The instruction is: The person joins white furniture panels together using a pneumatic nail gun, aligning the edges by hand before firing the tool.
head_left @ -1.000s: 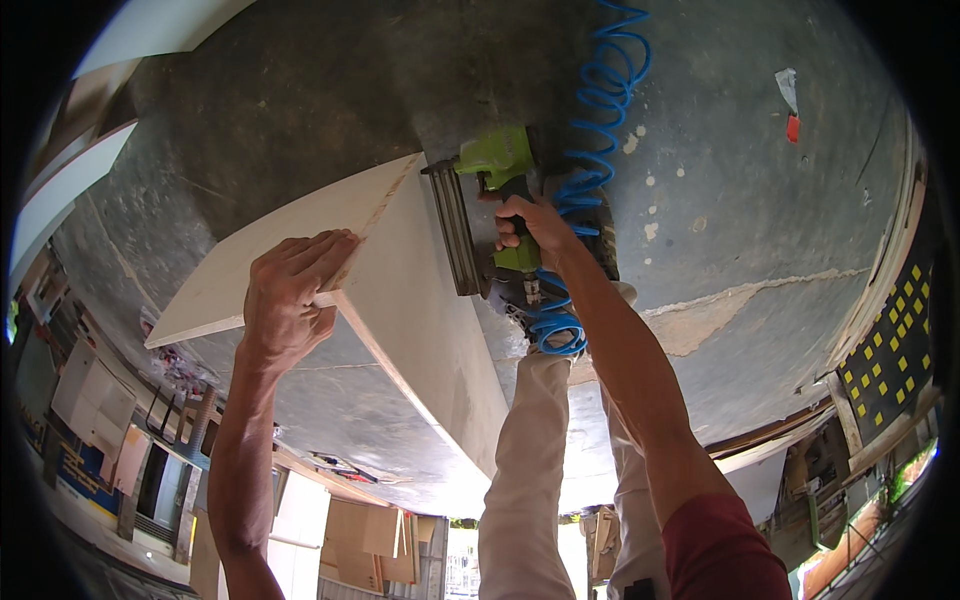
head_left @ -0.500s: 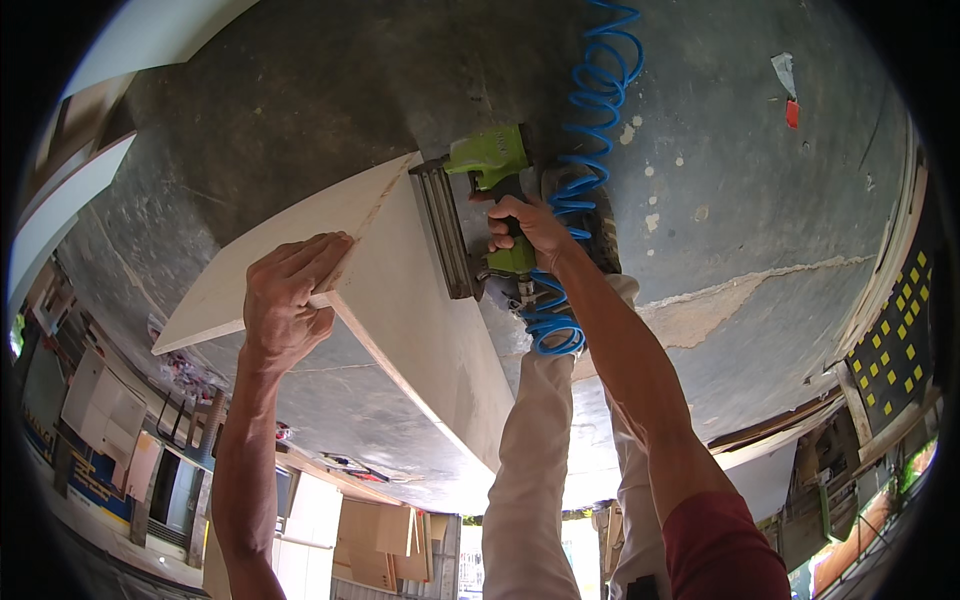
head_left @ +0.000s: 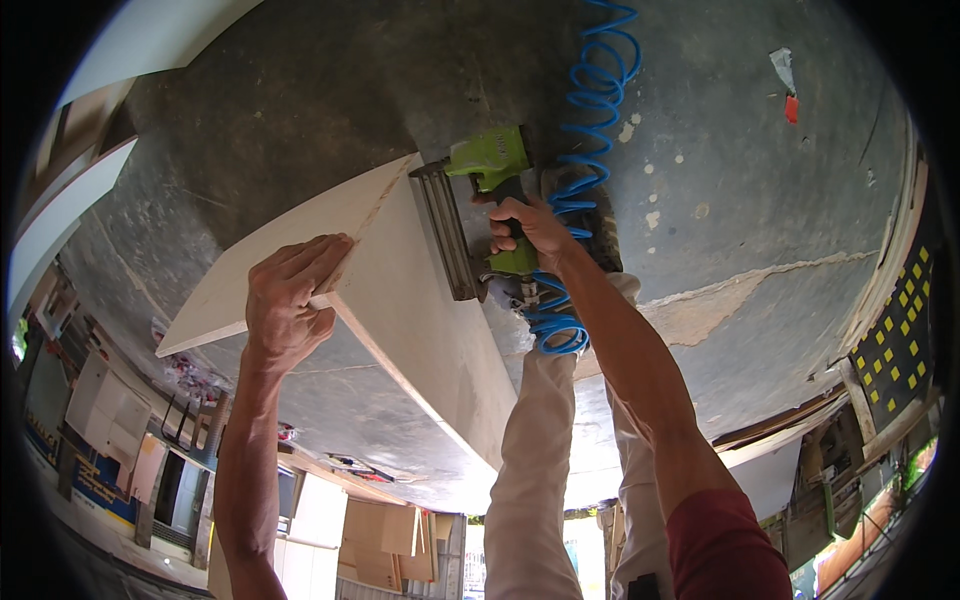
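Two pale wooden boards meet at a corner on the floor: one board (head_left: 270,245) reaches left, and a long board (head_left: 425,320) runs back toward my legs. My left hand (head_left: 292,298) grips the corner where their edges join, fingers over the top and thumb below. In my right hand (head_left: 530,230) is a green pneumatic nail gun (head_left: 490,160), its handle wrapped by my fingers. The gun's dark magazine lies along the long board's outer face, its nose near the far end of the joint. A coiled blue air hose (head_left: 600,90) connects at the handle's base.
Grey concrete floor (head_left: 760,190) surrounds the boards, with a rough patch (head_left: 715,315) at right. A red-and-white scrap (head_left: 790,105) lies far right. White panels (head_left: 75,215) stand at left, near several cabinet pieces. A black mat with yellow squares (head_left: 900,340) is at the right edge.
Almost nothing differs. The view has shifted very slightly; both hands, the nail gun and the boards keep their places.
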`<action>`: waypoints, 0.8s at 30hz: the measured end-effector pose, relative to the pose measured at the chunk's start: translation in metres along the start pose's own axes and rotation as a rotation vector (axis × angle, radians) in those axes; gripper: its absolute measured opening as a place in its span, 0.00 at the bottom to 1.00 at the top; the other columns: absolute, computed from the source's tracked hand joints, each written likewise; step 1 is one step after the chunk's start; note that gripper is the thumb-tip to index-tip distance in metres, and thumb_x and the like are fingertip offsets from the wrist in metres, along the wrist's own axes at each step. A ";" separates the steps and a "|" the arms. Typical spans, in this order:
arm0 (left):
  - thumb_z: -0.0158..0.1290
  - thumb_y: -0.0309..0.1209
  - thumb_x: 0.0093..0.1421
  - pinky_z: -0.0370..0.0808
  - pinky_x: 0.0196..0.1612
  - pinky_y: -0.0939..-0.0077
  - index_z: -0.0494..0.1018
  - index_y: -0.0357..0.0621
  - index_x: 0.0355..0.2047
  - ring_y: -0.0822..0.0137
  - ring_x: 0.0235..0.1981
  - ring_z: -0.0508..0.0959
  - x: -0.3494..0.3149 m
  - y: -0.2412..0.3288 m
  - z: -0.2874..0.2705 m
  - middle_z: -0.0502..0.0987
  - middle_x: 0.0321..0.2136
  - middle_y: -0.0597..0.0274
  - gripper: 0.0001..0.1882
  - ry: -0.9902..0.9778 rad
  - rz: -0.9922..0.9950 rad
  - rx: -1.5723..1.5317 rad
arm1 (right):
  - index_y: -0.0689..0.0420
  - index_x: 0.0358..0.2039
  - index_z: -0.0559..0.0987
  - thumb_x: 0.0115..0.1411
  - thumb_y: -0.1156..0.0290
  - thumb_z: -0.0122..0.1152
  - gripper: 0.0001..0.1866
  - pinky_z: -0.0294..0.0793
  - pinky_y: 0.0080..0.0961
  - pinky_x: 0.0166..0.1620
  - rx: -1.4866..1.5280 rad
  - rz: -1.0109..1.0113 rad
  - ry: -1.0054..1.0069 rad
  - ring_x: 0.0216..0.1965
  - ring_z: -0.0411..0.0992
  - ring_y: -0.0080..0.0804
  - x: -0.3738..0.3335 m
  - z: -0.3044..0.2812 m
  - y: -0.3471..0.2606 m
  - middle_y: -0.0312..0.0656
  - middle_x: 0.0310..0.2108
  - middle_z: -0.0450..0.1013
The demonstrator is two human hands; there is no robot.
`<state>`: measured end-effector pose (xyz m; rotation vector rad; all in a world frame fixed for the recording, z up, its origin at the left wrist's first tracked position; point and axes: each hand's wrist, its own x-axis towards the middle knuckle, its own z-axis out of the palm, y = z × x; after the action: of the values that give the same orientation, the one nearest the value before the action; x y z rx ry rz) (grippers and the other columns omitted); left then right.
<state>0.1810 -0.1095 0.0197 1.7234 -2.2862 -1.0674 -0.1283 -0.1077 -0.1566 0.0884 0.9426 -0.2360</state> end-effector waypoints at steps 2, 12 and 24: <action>0.67 0.24 0.45 0.82 0.47 0.64 0.80 0.37 0.48 0.53 0.45 0.84 0.000 0.001 0.000 0.84 0.44 0.48 0.26 0.002 0.000 0.000 | 0.63 0.53 0.76 0.59 0.68 0.59 0.22 0.72 0.33 0.36 -0.025 -0.001 0.000 0.21 0.60 0.24 -0.003 0.003 -0.001 0.33 0.23 0.63; 0.66 0.23 0.45 0.82 0.47 0.65 0.81 0.36 0.48 0.53 0.45 0.84 0.000 0.001 0.000 0.83 0.44 0.48 0.26 0.001 -0.002 -0.013 | 0.63 0.53 0.76 0.58 0.69 0.59 0.22 0.73 0.31 0.36 -0.004 -0.004 -0.008 0.20 0.60 0.23 -0.006 0.005 0.002 0.32 0.22 0.62; 0.64 0.20 0.42 0.82 0.46 0.66 0.81 0.35 0.46 0.53 0.43 0.85 0.000 0.002 0.001 0.83 0.43 0.48 0.26 0.025 -0.030 -0.055 | 0.63 0.55 0.76 0.56 0.72 0.57 0.24 0.69 0.29 0.33 0.051 0.018 -0.077 0.20 0.59 0.22 -0.039 0.027 0.000 0.32 0.23 0.61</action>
<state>0.1789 -0.1091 0.0204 1.7454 -2.2023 -1.0965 -0.1290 -0.1065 -0.1094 0.1341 0.8592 -0.2456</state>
